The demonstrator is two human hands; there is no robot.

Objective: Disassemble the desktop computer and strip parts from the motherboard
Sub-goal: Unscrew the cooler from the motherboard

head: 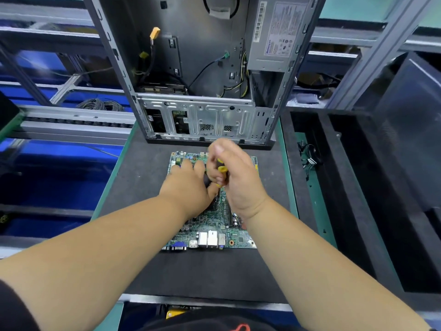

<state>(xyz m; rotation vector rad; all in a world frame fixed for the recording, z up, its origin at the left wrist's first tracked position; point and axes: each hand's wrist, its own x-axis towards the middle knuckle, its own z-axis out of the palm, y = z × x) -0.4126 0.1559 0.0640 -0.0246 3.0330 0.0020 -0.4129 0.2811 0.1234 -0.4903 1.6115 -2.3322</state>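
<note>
Fingers: right hand (235,180) curled round yellow-black screwdriver (222,170); left hand (191,185) spread flat.
Motherboard (214,225): on mat (143,177), under both hands.
Case (202,75): open, just behind motherboard.
Cables (309,161): right of motherboard.

Green motherboard (210,220) lies flat just in front of the open, upright grey computer case (200,75).

One camera only, worn on the person's head, looking forward and steeply down from close above the dark mat (143,187). Both forearms reach in from the near edge; the open computer case (205,68) stands at the far side.
</note>
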